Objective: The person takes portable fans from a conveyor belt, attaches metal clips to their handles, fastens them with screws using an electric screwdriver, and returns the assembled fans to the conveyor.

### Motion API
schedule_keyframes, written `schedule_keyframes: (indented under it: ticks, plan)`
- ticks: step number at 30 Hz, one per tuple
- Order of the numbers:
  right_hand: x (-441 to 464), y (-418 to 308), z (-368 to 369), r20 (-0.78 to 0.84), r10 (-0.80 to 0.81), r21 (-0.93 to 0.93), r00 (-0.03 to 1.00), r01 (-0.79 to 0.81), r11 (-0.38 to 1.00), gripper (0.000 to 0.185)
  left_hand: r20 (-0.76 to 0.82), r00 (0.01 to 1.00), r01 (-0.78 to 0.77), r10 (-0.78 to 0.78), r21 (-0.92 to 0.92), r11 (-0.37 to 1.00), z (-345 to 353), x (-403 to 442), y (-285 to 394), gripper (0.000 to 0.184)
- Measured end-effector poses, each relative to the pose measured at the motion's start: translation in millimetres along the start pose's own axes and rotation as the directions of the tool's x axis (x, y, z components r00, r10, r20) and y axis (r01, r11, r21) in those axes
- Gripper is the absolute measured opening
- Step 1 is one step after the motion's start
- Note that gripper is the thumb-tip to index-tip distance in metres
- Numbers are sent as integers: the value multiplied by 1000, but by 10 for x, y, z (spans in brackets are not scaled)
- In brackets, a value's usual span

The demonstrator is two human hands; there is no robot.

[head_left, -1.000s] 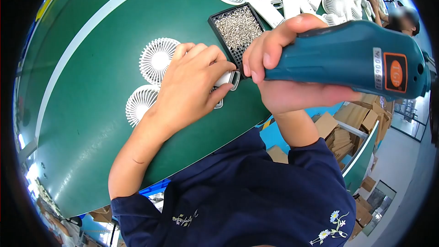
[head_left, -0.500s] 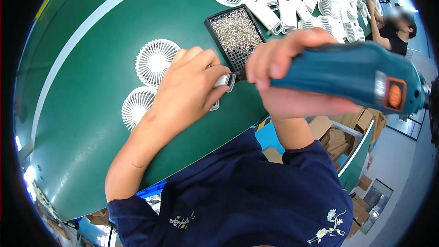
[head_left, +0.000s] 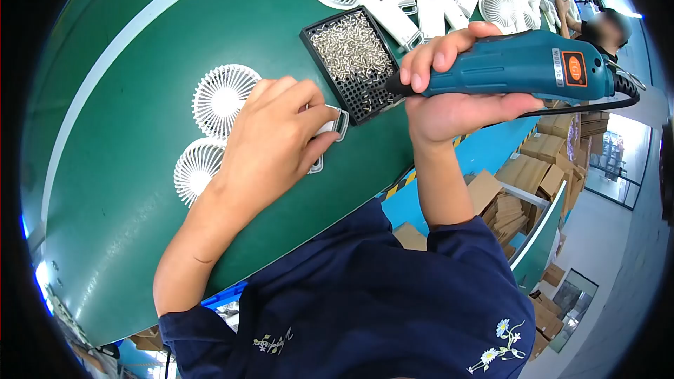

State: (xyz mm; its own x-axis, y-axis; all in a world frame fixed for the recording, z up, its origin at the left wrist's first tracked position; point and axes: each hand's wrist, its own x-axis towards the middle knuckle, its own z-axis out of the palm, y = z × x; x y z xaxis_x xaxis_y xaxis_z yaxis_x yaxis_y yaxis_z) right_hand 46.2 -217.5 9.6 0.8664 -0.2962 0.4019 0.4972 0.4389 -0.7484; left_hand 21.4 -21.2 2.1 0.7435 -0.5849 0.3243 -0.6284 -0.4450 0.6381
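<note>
My right hand is wrapped round a teal electric screwdriver, whose dark tip lies over the lower right edge of a black tray of small screws. Left of the tray, my left hand grips the handle of a white fan; the fan's round grille shows beyond my wrist and its looped handle end sticks out past my fingertips. A second white fan lies just nearer to me, its handle mostly hidden under my left hand.
Many white fans are heaped on the green table at the far right. A person stands beyond them with an arm near the heap. Cardboard boxes are stacked to the right, below the table's edge.
The screwdriver in my right hand has moved away from the fan's handle end to the screw tray. My left hand keeps its hold. The whole view has shifted slightly.
</note>
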Motion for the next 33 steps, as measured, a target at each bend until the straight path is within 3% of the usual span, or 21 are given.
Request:
schedule_keyframes:
  ticks: [3,4,6,7,11,18,23,30,33]
  plan:
    - [-18,-53,57,13,-14,119,1000,13,993,106,-2,1000,12,-12,12,1000,17,-1,0,26]
    - [-14,-85,29,96,-44,180,994,27,983,107,-69,997,35,-37,-24,999,40,8,12,26]
    - [-29,-199,111,163,-49,131,985,28,991,93,-134,989,60,-68,-57,997,59,7,17,26]
    - [-18,-245,123,248,-59,142,967,24,990,91,-137,990,32,-40,-63,998,60,6,8,25]
    - [-77,-290,267,333,-48,123,942,7,992,91,-108,994,-9,0,-81,997,40,-1,-6,23]
    - [-98,-194,256,359,-1,152,933,-58,987,92,-120,992,-41,27,-113,993,57,-18,-40,16]
    - [-127,-180,260,403,63,177,913,-146,973,93,-37,999,-21,18,-84,996,58,-24,-42,13]
    - [-237,-176,236,411,53,157,910,-128,979,98,62,998,-25,28,-37,999,16,-24,-23,16]
    - [-264,-132,189,494,8,139,869,-88,986,99,75,997,-31,32,-10,999,8,-19,-19,16]
